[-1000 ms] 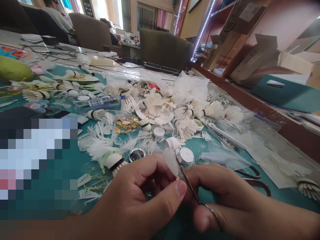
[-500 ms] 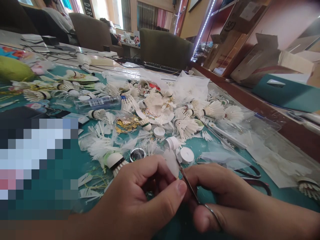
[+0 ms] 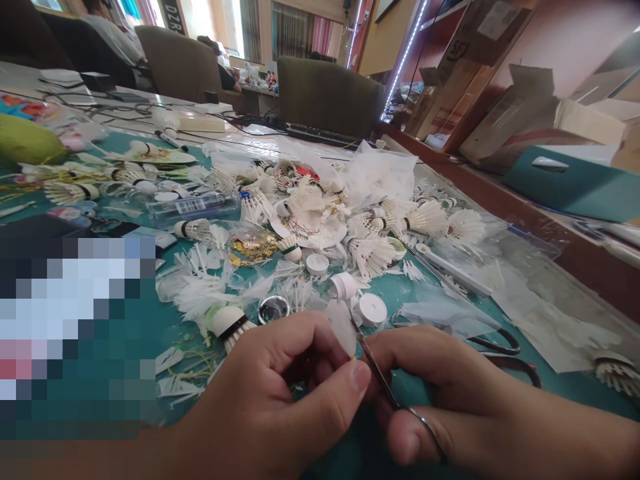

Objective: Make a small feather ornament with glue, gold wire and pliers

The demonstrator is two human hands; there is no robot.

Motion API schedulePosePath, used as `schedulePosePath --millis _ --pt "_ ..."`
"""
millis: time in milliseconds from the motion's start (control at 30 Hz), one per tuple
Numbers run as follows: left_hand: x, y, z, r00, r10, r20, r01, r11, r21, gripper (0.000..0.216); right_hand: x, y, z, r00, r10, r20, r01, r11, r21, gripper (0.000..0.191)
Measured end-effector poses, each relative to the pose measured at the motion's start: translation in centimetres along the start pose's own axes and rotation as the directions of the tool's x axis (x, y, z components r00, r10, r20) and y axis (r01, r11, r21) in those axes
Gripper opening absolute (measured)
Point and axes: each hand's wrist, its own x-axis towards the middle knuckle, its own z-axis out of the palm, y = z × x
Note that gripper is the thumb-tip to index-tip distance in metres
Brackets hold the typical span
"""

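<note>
Between the thumb and fingers of my left hand point(image 3: 295, 387) is pinched a small white feather piece point(image 3: 343, 328), its rounded end pointing up. My right hand point(image 3: 435, 393) is closed on a pair of small metal scissors point(image 3: 383, 383), thumb through a handle loop. The blades lie right along the feather piece's right edge; whether they touch it I cannot tell. Just beyond my fingers are a white round cap point(image 3: 371, 310) and a small white jar point(image 3: 343, 285). A shuttlecock point(image 3: 233, 325) with a black band lies beside my left hand, partly hidden by it.
Many shuttlecocks and loose feathers cover the green mat point(image 3: 420, 283). A clear bottle point(image 3: 197, 205) lies among them. Black-handled scissors point(image 3: 510, 343) rest beyond my right hand. Cardboard boxes point(image 3: 515, 120) and a teal box point(image 3: 575, 183) stand at right. People sit in the back left.
Very little differs. Both hands keep the same hold, and the scissor blades have barely shifted beside the feather piece. The whole view has drifted slightly.
</note>
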Motion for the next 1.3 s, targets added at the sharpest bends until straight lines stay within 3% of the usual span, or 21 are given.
schedulePosePath --millis 233,567,800,1300 --pt "-0.01 0.3 -0.02 0.998 -0.055 -0.008 0.055 0.998 0.042 0.024 -0.24 -0.07 -0.19 1.0 0.009 0.013 -0.009 1.0 0.004 0.056" --pt "-0.23 0.25 0.29 0.998 -0.04 -0.047 0.041 0.999 0.016 0.025 -0.29 -0.28 -0.19 0.999 0.034 0.021 -0.034 0.999 0.005 0.06" --pt "-0.06 0.21 0.18 0.998 -0.042 -0.039 0.043 0.998 0.045 0.025 -0.34 0.12 -0.28 0.999 -0.021 0.027 0.02 1.0 0.01 0.049" --pt "-0.11 0.27 0.08 0.997 -0.058 -0.043 0.063 0.992 0.114 0.026 -0.07 -0.15 -0.29 1.0 0.01 0.011 -0.011 0.999 0.049 0.044"
